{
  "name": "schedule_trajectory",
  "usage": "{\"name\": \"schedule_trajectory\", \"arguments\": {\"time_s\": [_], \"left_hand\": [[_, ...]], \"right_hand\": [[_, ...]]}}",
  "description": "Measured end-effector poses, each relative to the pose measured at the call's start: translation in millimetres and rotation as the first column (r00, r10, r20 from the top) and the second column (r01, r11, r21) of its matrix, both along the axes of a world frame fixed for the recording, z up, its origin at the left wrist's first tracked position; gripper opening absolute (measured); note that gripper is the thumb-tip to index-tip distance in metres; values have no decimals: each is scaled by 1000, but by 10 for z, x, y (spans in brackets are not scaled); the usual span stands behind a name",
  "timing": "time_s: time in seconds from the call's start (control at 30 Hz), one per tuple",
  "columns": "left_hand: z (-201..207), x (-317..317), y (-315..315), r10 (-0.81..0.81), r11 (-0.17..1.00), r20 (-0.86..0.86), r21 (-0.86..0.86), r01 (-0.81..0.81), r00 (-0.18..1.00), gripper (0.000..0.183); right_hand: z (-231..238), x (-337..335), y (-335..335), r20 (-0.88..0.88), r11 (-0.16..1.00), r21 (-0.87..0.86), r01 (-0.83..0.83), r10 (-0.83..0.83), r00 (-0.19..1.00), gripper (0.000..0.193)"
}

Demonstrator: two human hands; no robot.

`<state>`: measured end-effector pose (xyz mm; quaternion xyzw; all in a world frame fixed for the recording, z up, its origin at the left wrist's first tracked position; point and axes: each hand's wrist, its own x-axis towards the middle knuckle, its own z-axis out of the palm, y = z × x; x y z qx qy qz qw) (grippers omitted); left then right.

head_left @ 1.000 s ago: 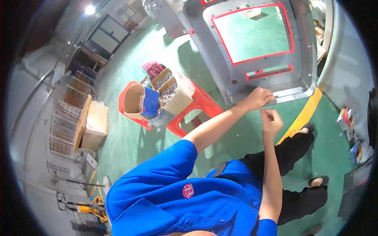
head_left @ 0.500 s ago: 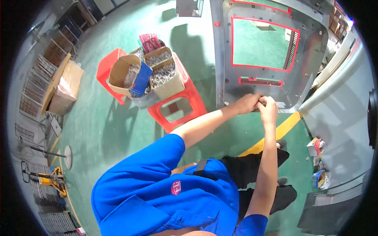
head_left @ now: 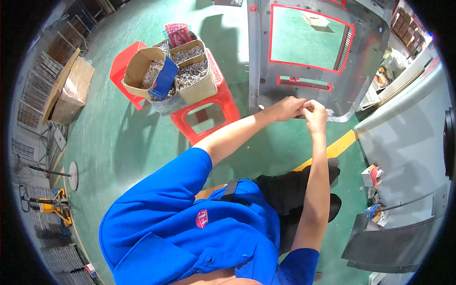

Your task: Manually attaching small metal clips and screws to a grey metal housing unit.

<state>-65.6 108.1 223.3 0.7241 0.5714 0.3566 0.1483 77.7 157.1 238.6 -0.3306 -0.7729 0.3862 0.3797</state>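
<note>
A large grey panel [head_left: 342, 97] stands upright in front of me, with a big rectangular opening and a narrow slot, both edged in red. By its lower edge, my left hand [head_left: 287, 108] and my right hand [head_left: 315, 115] meet, fingertips against fingertips. Both are closed in a pinch. Whatever lies between the fingers is too small or hidden to make out. I cannot tell whether the fingers touch the panel.
To the left, red plastic stools [head_left: 223, 107] carry cardboard boxes [head_left: 202, 90] of small grey metal parts and a blue-sided carton [head_left: 165, 78]. Dark curved panels [head_left: 389, 244] lie at the lower right. A yellow floor line [head_left: 339, 145] runs past my feet. A wrapped cardboard box [head_left: 73, 92] stands far left.
My view has shifted, so the panel, stools and hands all sit higher and further left in the picture. Both hands stay pinched together by the panel's lower edge.
</note>
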Motion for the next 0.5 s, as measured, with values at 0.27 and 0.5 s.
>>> {"name": "schedule_trajectory", "arguments": {"time_s": [0.27,0.5], "left_hand": [[-44,-50,186,-9,999,-17,50,10,1000,12],[-49,23,517,18,999,-17,-32,-19,1000,10]], "right_hand": [[140,70,19,-51,994,-86,63,-68,996,14],[798,-509,386,-372,1000,7,-19,20,928,16]]}}
